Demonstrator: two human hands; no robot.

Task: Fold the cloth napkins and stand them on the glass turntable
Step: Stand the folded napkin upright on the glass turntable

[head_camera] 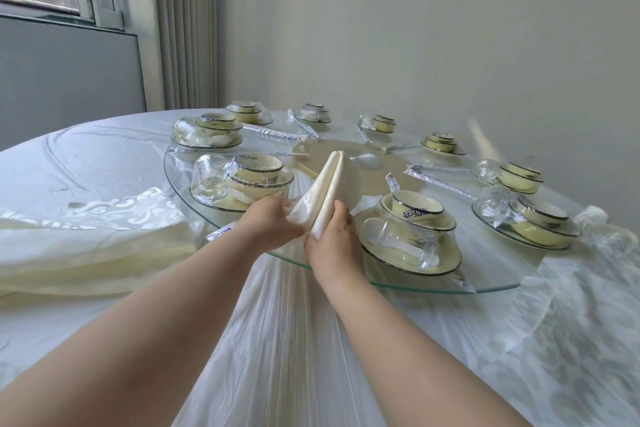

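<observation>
L grip [273, 222] & R grip [333, 236] clasp 1 folded napkin [331, 180] — over turntable [485, 288] rim.

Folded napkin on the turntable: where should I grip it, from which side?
Probably grip the folded napkin at its wide near end, from the near edge of the glass turntable: the tip tapers away, and wrapped place settings crowd both sides.

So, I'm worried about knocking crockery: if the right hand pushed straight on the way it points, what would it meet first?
Probably nothing but the napkin it grips: the right hand aims through the gap between the two near settings, toward the turntable centre.
</observation>
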